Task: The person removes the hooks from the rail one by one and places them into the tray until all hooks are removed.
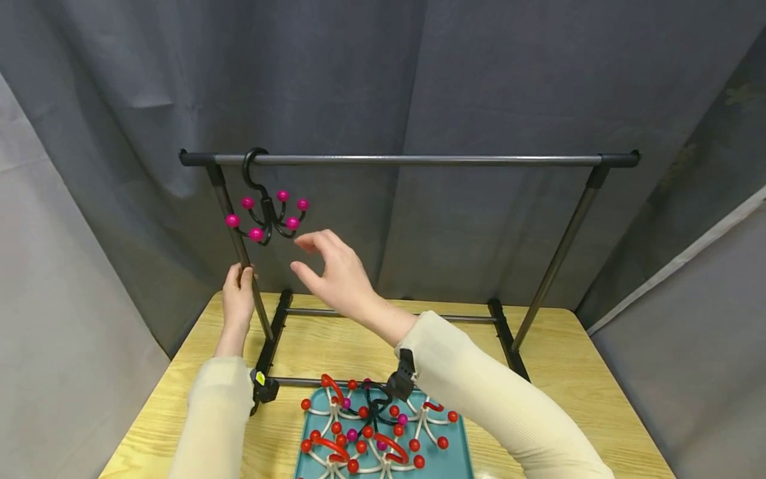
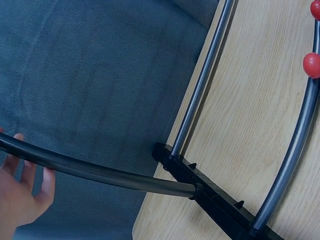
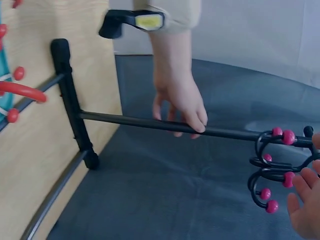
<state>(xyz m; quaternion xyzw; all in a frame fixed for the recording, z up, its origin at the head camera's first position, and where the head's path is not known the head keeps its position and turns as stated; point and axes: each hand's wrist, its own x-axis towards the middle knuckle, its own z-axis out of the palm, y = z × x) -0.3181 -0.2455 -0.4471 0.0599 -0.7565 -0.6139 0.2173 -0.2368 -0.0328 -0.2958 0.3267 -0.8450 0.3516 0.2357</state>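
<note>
My left hand (image 1: pixel 238 299) grips the left upright post (image 1: pixel 258 303) of a dark metal garment rack, its fingers and thumb around the tube in the right wrist view. From the left end of the rack's top bar (image 1: pixel 419 160) hangs a black multi-arm hook hanger (image 1: pixel 267 211) with bright pink balls on its arm tips. Just right of and below this hanger is my right hand (image 1: pixel 341 276), thumb and fingers spread apart with nothing between them. In the right wrist view, the right fingers (image 3: pixel 309 185) show close beside the pink-tipped arms.
A teal tray (image 1: pixel 461 452) at the table's front holds several white hook hangers with red balls and red hooks, plus a black one (image 1: pixel 374 409) with pink balls. The rack's black feet (image 1: pixel 276 332) stand on the wooden table (image 1: pixel 161 406). Grey curtains (image 1: pixel 509 80) surround it.
</note>
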